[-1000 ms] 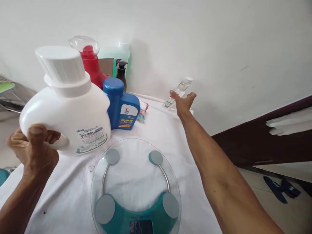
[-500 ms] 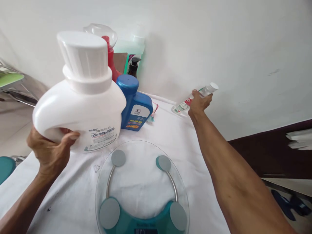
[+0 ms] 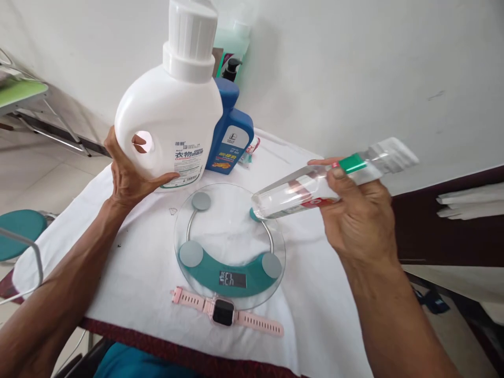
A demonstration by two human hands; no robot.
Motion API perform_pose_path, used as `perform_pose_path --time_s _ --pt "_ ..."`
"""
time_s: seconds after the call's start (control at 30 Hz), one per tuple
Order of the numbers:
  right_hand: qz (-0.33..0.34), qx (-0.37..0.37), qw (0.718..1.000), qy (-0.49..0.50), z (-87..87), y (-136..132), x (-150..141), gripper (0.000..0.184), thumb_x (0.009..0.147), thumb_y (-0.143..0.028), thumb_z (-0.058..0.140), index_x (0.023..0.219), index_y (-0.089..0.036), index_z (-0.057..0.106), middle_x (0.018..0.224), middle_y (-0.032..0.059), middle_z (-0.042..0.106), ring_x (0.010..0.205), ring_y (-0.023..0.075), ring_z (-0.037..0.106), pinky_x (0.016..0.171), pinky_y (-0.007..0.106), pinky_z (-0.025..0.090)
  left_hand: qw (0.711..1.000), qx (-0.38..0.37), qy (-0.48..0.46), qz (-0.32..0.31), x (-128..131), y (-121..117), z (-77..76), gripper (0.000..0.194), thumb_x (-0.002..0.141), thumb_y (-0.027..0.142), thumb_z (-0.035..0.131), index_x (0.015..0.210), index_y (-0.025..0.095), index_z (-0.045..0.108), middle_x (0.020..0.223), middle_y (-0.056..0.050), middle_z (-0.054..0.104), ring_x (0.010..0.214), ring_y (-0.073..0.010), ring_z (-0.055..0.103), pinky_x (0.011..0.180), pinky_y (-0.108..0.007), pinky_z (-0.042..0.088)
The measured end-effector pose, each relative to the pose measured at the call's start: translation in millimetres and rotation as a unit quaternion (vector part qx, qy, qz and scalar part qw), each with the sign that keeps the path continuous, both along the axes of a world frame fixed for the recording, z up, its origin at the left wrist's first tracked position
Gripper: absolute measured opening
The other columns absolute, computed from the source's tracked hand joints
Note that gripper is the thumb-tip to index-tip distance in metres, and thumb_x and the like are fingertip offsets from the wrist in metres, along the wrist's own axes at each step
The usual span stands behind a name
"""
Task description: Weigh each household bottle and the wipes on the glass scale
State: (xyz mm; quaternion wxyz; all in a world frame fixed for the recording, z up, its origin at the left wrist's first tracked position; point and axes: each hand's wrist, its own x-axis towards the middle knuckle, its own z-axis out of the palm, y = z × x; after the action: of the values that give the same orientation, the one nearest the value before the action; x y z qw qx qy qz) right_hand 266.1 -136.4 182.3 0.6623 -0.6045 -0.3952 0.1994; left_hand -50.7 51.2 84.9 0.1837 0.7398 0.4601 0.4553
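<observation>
My left hand (image 3: 124, 170) grips a large white laundry detergent jug (image 3: 169, 115) at its lower left side. The thumb lies across the jug's front, and a fingertip shows through the handle hole. The jug stands nearly upright beside a blue bottle (image 3: 230, 134); whether its base touches the cloth I cannot tell. In my right hand (image 3: 356, 210) is a clear plastic bottle (image 3: 287, 197) with a red and green label, tilted with its base toward my left. That base is above the right edge of a round glass scale (image 3: 230, 291), whose display is lit.
A pink smartwatch (image 3: 223, 312) lies along the scale's near edge. Behind the jug are a pump bottle (image 3: 231, 69), a pale green container (image 3: 236, 39) and a small packet (image 3: 252, 149). The white cloth (image 3: 145, 294) covers the table; a wall rises behind. A teal stool (image 3: 21, 233) stands at left.
My right hand has brought the clear bottle from beside the wall toward me, over the scale. The jug sits farther right in view, still in my left hand. The smartwatch has come into view.
</observation>
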Motion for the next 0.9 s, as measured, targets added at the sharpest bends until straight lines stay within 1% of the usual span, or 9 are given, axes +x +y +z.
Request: perform_pose_path --time_s 0.1,0.2,0.37,0.53,0.63,0.7,0.8,0.83,0.9 --pt "0.037 -0.014 0.999 -0.021 -5.9 -10 -28 0.030 0.081 -0.054 0.089 0.092 -0.028 0.077 0.107 0.0027 0.072 0.092 0.0217 0.069 0.089 0.048 0.066 0.999 0.042 -0.003 0.026 -3 4 -8.3 0.123 0.061 0.082 0.088 0.152 0.030 0.023 0.131 -0.010 0.065 0.116 -0.0306 0.068 0.092 -0.057 0.061" --pt "0.060 -0.027 0.996 -0.061 -17.8 -13 -42 0.029 0.083 -0.053 0.088 0.094 -0.028 0.077 0.109 0.0014 0.074 0.098 0.0223 0.069 0.098 0.050 0.060 0.999 0.051 -0.002 0.019 -5 11 -16.9 0.118 0.064 0.089 0.083 0.151 0.030 0.029 0.127 -0.007 0.067 0.113 -0.0302 0.071 0.087 -0.054 0.061" --pt "0.074 -0.059 0.992 -0.082 -34.9 -15 -57 0.038 0.084 -0.056 0.085 0.108 -0.027 0.076 0.094 0.0003 0.073 0.091 0.0228 0.068 0.094 0.049 0.057 0.996 0.081 -0.028 0.015 -4 16 -24.6 0.116 0.061 0.083 0.091 0.149 0.036 0.033 0.125 -0.009 0.068 0.115 -0.0345 0.071 0.085 -0.052 0.060" --pt "0.065 -0.052 0.988 -0.126 -36.8 -15 -69 0.042 0.082 -0.060 0.086 0.105 -0.027 0.077 0.100 0.0018 0.077 0.097 0.0251 0.071 0.098 0.051 0.057 0.999 0.039 -0.033 0.006 0 13 -24.3 0.121 0.062 0.090 0.086 0.153 0.030 0.033 0.136 -0.014 0.064 0.125 -0.0364 0.065 0.095 -0.055 0.058" --pt "0.052 -0.041 0.988 -0.140 -36.1 -13 -72 0.043 0.081 -0.062 0.086 0.103 -0.027 0.076 0.108 0.0026 0.078 0.103 0.0261 0.072 0.101 0.052 0.057 0.999 0.030 -0.021 0.012 2 7 -16.9 0.122 0.068 0.102 0.069 0.155 0.024 0.036 0.145 -0.015 0.058 0.139 -0.0365 0.056 0.105 -0.060 0.054" --pt "0.047 -0.033 0.989 -0.135 -37.8 -12 -73 0.045 0.081 -0.063 0.086 0.107 -0.028 0.074 0.112 0.0026 0.078 0.108 0.0262 0.072 0.105 0.053 0.055 0.998 0.044 -0.005 0.041 4 -3 -6.6 0.119 0.075 0.107 0.053 0.155 0.021 0.038 0.153 -0.013 0.052 0.155 -0.0383 0.039 0.112 -0.066 0.049" --pt "0.056 -0.029 0.990 -0.129 -45.1 -16 -72 0.052 0.079 -0.066 0.086 0.110 -0.028 0.071 0.117 0.0036 0.075 0.121 0.0281 0.069 0.110 0.052 0.053 0.990 0.108 -0.003 0.089 7 -24 12.4 0.111 0.079 0.104 0.052 0.154 0.023 0.042 0.163 -0.013 0.045 0.167 -0.0396 0.017 0.121 -0.070 0.041" --pt "0.058 -0.023 0.990 -0.128 -49.2 -19 -71 0.055 0.078 -0.069 0.085 0.112 -0.029 0.070 0.121 0.0042 0.074 0.126 0.0289 0.068 0.110 0.051 0.054 0.987 0.140 -0.010 0.082 10 -32 17.6 0.105 0.082 0.100 0.057 0.153 0.023 0.044 0.164 -0.014 0.045 0.167 -0.0395 0.020 0.122 -0.070 0.040" --pt "0.034 -0.003 0.993 -0.115 -60.9 -26 -67 0.057 0.082 -0.075 0.077 0.116 -0.031 0.069 0.130 0.0050 0.072 0.132 0.0293 0.065 0.109 0.051 0.055 0.979 0.205 -0.013 0.010 16 -45 23.1 0.076 0.095 0.081 0.061 0.145 0.024 0.053 0.155 -0.015 0.057 0.155 -0.0381 0.043 0.118 -0.067 0.045"
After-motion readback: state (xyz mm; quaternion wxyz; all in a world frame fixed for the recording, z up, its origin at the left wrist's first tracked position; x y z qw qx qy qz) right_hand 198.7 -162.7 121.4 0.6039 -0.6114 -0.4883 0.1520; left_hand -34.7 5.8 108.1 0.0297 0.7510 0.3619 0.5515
